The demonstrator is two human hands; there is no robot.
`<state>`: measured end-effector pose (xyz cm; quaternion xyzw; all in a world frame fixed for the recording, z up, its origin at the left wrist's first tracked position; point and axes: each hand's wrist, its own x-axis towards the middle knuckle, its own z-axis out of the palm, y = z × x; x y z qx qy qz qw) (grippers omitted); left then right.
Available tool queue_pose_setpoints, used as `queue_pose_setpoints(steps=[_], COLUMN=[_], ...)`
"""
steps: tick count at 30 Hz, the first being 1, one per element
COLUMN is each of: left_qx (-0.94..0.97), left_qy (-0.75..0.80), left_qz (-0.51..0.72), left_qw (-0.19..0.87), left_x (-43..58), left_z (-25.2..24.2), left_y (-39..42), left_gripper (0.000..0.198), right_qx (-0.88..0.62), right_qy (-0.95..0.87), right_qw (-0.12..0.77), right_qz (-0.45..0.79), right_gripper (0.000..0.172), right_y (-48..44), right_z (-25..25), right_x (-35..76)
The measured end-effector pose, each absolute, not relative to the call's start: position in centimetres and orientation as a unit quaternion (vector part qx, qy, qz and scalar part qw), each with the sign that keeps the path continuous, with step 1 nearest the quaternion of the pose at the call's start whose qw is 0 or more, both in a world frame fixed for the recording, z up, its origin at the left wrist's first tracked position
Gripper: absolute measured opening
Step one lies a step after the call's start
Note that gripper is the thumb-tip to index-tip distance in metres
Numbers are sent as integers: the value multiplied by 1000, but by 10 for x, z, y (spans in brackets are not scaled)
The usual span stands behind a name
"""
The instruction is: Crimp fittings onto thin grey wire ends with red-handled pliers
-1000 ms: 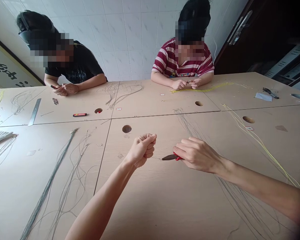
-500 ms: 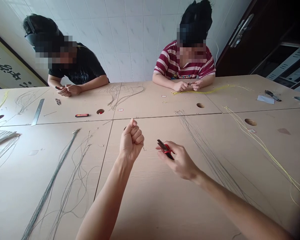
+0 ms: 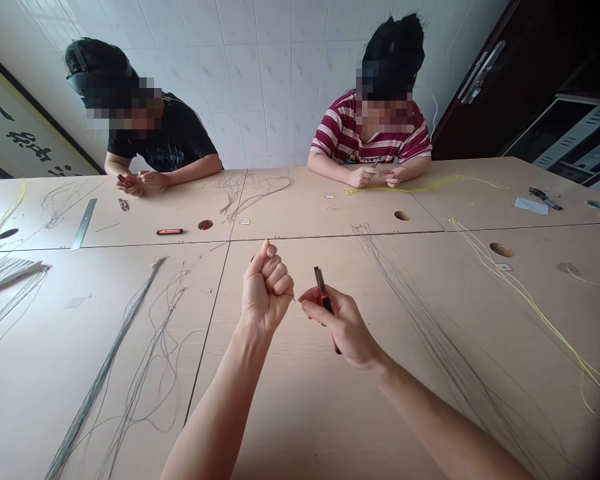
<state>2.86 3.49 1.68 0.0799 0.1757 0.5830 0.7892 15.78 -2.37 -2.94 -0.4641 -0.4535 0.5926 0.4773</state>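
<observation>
My left hand (image 3: pixel 267 287) is closed in a fist above the middle of the table, its wrist upright. A short end of thin cord (image 3: pixel 295 300) pokes out at the right side of the fist; the rest is hidden in the fingers. Just to the right, my right hand (image 3: pixel 343 320) holds pliers (image 3: pixel 325 298) with red and black handles, their dark jaws pointing up and away. The thumb and fingertip of that hand pinch together close to the cord end. Whether they grip it is too small to tell.
Grey-green cord bundles (image 3: pixel 115 353) lie left, more grey cords (image 3: pixel 410 300) and yellow cords (image 3: pixel 530 293) right. Across the table (image 3: pixel 280 413) sit a person in black (image 3: pixel 180 137) and one in stripes (image 3: pixel 340 130), both handling small things. A ruler (image 3: pixel 84 223) and red marker (image 3: pixel 170 232) lie far left.
My right hand has moved left, close to the left fist, and the pliers have turned to point more upright. The left fist stays closed. The whole view has shifted slightly.
</observation>
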Motion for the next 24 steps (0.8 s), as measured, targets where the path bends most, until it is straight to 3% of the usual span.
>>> queue_pose_setpoints(steps=[5, 11, 15, 24], left_qx=[110, 146, 147, 299], left_qy=[200, 227, 233, 231], left_qz=[571, 559, 560, 570], left_qw=[788, 784, 782, 729], left_x=[30, 32, 30, 25], left_z=[17, 14, 13, 9], left_y=[33, 32, 32, 26], left_gripper=[42, 38, 38, 30], right_qx=[-343, -284, -307, -496], right_qy=[-224, -192, -257, -509], right_qw=[383, 332, 385, 489], right_qz=[828, 879, 831, 506], right_gripper=[26, 19, 22, 27], right_y=[-13, -11, -14, -26], right_z=[-32, -30, -27, -17], right_x=[162, 160, 160, 170])
